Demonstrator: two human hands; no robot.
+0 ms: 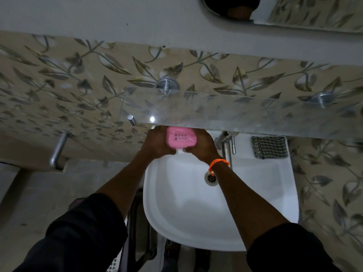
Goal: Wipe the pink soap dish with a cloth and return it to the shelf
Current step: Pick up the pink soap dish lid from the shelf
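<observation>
Two dark sleeves fill the bottom of the view, and bare forearms reach from them over a white washbasin (196, 222) whose drain (211, 178) lies just beside the right wrist, which wears an orange braided band (218, 163). The left hand (157, 143) and the right hand (202, 144) meet above the back of the basin, each grip closed on one end of the pink soap dish (180, 139), held between them with its slotted face towards the camera, just below the front edge of the glass shelf (235, 116). The shelf is clear and smeared, carried on chrome wall brackets (167, 86). Behind it the wall is beige tile printed with grey leaves and stems. A chrome tap (225, 142) stands at the back of the basin, right of the hands, and a checked cloth (270, 147) lies on the basin's back ledge further right. A chrome bar (58, 150) juts from the wall on the left.
</observation>
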